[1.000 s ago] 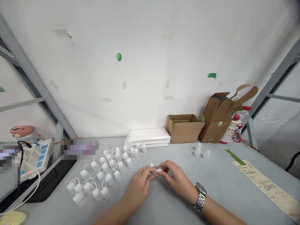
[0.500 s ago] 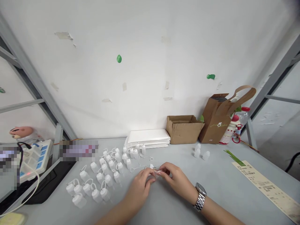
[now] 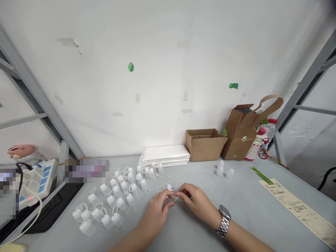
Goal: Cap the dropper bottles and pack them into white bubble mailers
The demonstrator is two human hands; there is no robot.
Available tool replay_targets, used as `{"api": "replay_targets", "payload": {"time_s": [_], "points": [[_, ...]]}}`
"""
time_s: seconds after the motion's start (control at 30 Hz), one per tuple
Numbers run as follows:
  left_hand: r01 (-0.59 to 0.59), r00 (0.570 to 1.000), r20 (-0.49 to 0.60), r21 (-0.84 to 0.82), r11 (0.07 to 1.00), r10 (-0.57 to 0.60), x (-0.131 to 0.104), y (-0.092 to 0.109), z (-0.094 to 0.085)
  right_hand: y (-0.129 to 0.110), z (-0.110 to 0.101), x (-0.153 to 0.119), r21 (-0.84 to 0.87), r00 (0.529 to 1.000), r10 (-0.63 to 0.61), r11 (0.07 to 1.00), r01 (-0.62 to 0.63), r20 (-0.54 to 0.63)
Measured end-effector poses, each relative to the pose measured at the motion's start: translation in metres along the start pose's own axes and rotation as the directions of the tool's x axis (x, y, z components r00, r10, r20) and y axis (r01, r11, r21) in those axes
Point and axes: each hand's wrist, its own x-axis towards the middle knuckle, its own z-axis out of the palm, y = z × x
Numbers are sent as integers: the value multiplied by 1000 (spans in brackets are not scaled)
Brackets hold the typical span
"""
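Fingertips of both hands meet over the grey table (image 3: 249, 210) — the left hand (image 3: 154, 211) and right hand (image 3: 198, 203) each pinch one end of a small clear bottle (image 3: 174, 196), its long axis running across between them, just right of the capped white bottles (image 3: 115, 196).

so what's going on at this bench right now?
A person has both hands together over the grey table: the left hand and right hand pinch one small clear plastic piece between their fingertips. To the left stands a cluster of small white bottles with looped caps. Three more bottles sit apart, near the cardboard box.
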Motion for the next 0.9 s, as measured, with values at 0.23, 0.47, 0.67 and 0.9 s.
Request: {"api": "replay_targets", "payload": {"time_s": [0.23, 0.47, 0.67, 0.9], "points": [[60, 998, -31, -59, 996, -61, 5, 8, -4, -3, -7, -1, 195, 992, -124, 974, 116, 26], [39, 998, -46, -50, 998, -42, 3, 3, -1, -3, -1, -1, 76, 1000, -16, 997, 14, 21], [47, 998, -48, -87, 995, -51, 3, 5, -2, -3, -1, -1, 123, 998, -47, 991, 43, 32], [65, 996, -54, -80, 995, -69, 3, 7, -1, -5, -2, -2, 119, 999, -25, 993, 21, 30]]}}
